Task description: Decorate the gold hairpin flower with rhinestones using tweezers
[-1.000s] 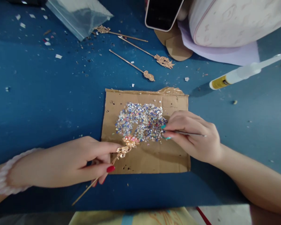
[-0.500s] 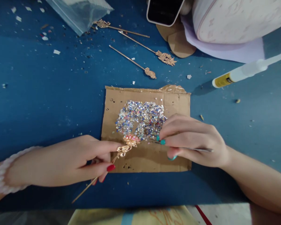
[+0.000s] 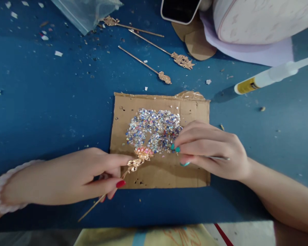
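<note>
Left hand (image 3: 92, 177) pinches gold pin (image 3: 136, 164), its pink-studded head above cardboard (image 3: 164, 176), just beside loose chips (image 3: 154, 124); right hand (image 3: 215, 150) pinches thin metal tool (image 3: 219, 158) at chips' near edge, tip hard to make out; step looks like fine work among chips, whether one is caught cannot tell; next move calls for steady pin, light fingertip control

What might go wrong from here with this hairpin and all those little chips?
In the left hand, the gold hairpin has its head by the chips and might brush them. The chips lie loose on the cardboard, so a nudge from the right hand could scatter them. The thin metal tool it grips might slip.
</note>
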Demonstrator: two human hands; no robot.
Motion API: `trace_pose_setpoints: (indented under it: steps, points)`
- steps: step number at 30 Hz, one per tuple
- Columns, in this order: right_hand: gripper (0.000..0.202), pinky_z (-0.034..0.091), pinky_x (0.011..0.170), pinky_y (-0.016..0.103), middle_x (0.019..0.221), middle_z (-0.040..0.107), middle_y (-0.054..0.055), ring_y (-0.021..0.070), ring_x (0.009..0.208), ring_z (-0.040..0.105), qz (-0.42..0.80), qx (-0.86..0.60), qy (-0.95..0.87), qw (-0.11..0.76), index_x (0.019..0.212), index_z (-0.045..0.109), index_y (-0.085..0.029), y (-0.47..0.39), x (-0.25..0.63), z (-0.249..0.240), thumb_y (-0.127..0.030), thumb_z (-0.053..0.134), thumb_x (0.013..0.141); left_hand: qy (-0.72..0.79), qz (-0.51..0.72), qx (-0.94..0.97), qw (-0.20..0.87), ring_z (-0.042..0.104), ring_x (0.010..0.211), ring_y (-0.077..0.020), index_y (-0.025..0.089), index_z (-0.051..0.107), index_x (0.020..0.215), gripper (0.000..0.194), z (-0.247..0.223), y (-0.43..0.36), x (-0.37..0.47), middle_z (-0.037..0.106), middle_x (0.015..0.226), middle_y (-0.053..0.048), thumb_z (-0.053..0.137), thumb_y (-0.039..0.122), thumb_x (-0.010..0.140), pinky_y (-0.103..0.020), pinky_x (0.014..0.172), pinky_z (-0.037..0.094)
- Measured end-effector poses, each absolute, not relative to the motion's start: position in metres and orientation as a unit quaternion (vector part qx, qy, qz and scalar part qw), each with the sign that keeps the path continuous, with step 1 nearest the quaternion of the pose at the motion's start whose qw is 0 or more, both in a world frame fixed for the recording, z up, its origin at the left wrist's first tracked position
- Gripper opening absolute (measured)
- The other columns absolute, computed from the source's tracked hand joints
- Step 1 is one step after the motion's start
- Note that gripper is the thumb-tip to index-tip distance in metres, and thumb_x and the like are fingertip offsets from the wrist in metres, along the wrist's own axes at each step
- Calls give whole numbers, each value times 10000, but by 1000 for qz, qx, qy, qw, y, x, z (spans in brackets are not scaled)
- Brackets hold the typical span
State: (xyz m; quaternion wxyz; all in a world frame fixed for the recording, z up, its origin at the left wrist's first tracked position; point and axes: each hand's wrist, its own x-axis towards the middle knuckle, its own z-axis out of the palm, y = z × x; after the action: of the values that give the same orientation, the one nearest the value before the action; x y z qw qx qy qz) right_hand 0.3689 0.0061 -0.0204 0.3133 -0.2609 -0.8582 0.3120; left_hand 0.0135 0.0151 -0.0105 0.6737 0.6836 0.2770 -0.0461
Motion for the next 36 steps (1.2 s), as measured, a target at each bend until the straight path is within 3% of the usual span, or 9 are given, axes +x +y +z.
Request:
trace_pose_setpoints:
  steps: [10, 19, 36]
  points:
    - [186, 686, 883, 339, 1014, 889, 54, 162, 964, 876, 303, -262, -863, 306, 1090, 729, -221, 7, 371, -18, -315, 722, 1250, 278, -66, 684, 671, 885, 604, -246, 218, 781, 1627, 541, -7, 16, 13, 925, 770, -19, 568, 282, 1134, -248, 601, 689]
    - [159, 695, 899, 340, 1013, 884, 54, 177, 990, 885, 303, -257, -868, 299, 1102, 740, -234, 7, 372, -16, -304, 729, 1243, 278, -48, 678, 679, 871, 612, -229, 298, 760, 1690, 539, -15, 10, 4, 926, 790, 1, 603, 276, 1175, -234, 619, 681]
    - [107, 744, 937, 382, 1043, 903, 74, 205, 954, 901, 289, -261, -868, 307, 1120, 761, -236, 8, 372, -18, -265, 746, 1222, 275, -39, 686, 673, 868, 601, -217, 318, 792, 1648, 501, -15, 10, 3, 922, 771, 8, 608, 269, 1185, -223, 614, 674]
